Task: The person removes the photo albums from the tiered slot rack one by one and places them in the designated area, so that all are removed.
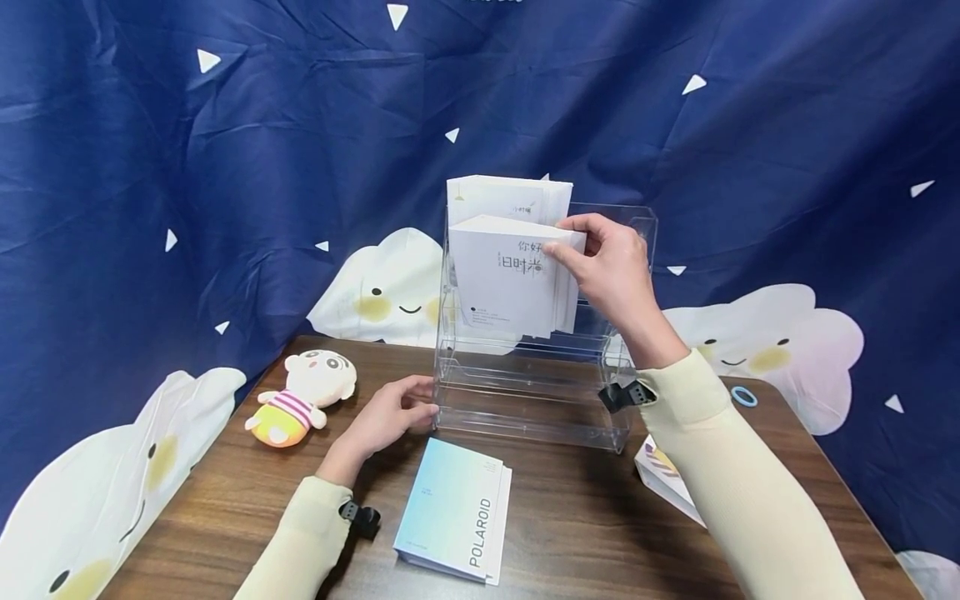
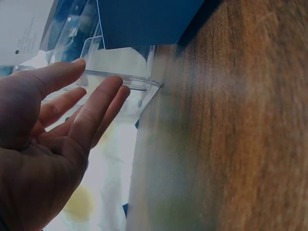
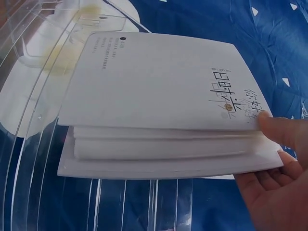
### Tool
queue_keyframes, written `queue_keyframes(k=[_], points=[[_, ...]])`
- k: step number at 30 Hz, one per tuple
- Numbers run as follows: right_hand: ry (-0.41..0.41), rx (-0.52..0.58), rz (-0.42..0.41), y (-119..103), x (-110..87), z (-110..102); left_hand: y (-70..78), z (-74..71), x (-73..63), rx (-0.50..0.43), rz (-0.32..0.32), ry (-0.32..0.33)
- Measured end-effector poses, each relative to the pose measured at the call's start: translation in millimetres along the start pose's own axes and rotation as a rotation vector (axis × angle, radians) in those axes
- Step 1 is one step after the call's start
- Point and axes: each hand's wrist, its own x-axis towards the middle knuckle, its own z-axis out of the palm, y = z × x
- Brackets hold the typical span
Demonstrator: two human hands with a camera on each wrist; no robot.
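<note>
My right hand (image 1: pixel 617 265) pinches a white photo album (image 1: pixel 510 283) by its upper right corner, thumb on the printed cover and fingers behind. It is held upright in front of a clear tiered display rack (image 1: pixel 525 408). The right wrist view shows the album's thick white pages (image 3: pixel 163 144) between its covers. Another white album (image 1: pixel 495 190) stands behind it in the rack's upper part. My left hand (image 1: pixel 392 412) is at the rack's lower left side; in the left wrist view its extended fingers (image 2: pixel 94 113) overlap the rack's clear edge (image 2: pixel 130 79).
A light blue album marked POLAROID (image 1: pixel 450 508) lies on the wooden table (image 1: pixel 570 533) before the rack. A plush doll (image 1: pixel 303 398) lies at the left. To the right are another white album (image 1: pixel 667 479), partly behind my sleeve, and a blue ring (image 1: pixel 744 396). A blue curtain (image 1: pixel 315 117) hangs behind.
</note>
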Motion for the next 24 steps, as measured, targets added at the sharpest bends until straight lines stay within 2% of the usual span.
queue_keyframes(k=[13, 24], points=[[0.049, -0.022, -0.020, -1, -11.2, -4, -4.6, -0.7, 0.8, 0.013, 0.003, 0.010], [0.059, -0.025, 0.022, -3, -23.6, -20, -1.0, 0.5, 1.3, 0.013, -0.009, 0.001]])
